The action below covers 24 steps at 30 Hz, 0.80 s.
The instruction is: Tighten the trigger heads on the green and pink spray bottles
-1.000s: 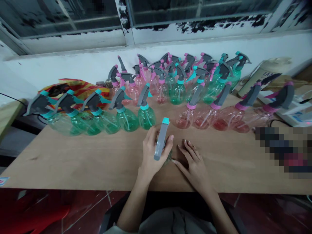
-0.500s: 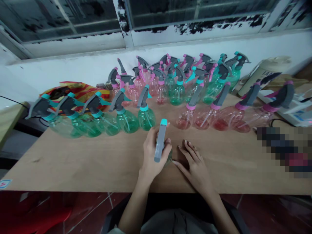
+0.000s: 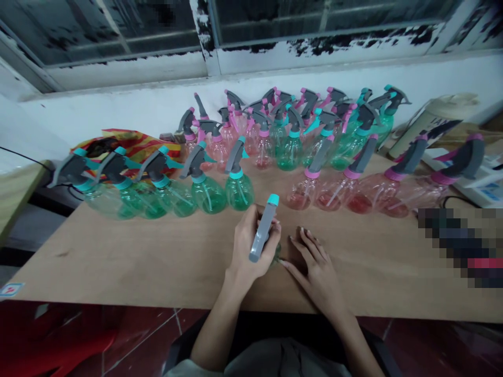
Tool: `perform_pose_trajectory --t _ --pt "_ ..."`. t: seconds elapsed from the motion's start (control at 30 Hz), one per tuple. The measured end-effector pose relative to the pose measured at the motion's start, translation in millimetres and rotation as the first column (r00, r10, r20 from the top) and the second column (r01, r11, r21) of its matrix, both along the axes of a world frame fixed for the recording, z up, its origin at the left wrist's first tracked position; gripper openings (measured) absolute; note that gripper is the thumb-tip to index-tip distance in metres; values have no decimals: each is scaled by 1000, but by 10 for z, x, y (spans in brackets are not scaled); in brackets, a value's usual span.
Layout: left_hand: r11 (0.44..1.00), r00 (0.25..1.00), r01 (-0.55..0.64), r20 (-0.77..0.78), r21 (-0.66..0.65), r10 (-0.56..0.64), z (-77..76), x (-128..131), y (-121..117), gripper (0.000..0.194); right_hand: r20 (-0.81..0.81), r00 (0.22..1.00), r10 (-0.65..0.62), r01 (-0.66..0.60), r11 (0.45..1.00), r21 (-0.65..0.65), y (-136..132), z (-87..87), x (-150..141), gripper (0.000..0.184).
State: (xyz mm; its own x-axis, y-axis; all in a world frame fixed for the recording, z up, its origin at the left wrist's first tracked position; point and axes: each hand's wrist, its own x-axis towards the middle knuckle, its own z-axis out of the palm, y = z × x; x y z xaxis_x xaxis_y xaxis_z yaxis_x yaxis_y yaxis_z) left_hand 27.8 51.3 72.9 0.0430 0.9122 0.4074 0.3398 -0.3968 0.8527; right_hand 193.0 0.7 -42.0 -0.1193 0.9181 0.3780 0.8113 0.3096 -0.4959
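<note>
My left hand (image 3: 247, 246) is wrapped round the neck of a green spray bottle (image 3: 275, 253) standing on the wooden table (image 3: 137, 262). Its grey spray head with a teal tip (image 3: 263, 226) sticks up above my fingers and tilts to the right. My right hand (image 3: 314, 264) lies flat on the table right beside the bottle's base, fingers stretched out and pointing at it. Most of the bottle's body is hidden behind my left hand.
A row of green spray bottles (image 3: 204, 191) stands to the left and a row of pink ones (image 3: 353, 191) to the right. Several more bottles (image 3: 291, 131) crowd near the wall. A striped bag (image 3: 129, 144) lies at back left, a cream jug (image 3: 428, 123) at right.
The spray head has tipped a little further right in my left hand. The view has shifted slightly. My right hand stays flat in the same spot.
</note>
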Motion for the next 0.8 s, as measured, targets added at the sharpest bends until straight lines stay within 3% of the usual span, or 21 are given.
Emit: perform_pose_trajectory --t 0.1,0.27,0.4,0.63,0.8 --pt "1000 999 -21 -47 4 21 13 5 -8 6 4 1000 1 -1 1000 8 0 0 -3 55" --pt "987 984 -88 -140 134 107 -4 31 -26 22 19 1000 6 -6 1000 27 5 -30 1 55" --pt "991 980 -77 -173 113 96 -14 34 -35 27 16 999 41 -41 999 21 -18 -13 16 59" --pt "999 991 -27 -130 37 32 0 -16 -54 34 -206 970 127 -147 985 -86 -139 399 -155 82" --pt "996 994 90 -56 -14 -91 2 -87 -27 56 -245 967 63 -75 996 -40 -143 523 -423 79"
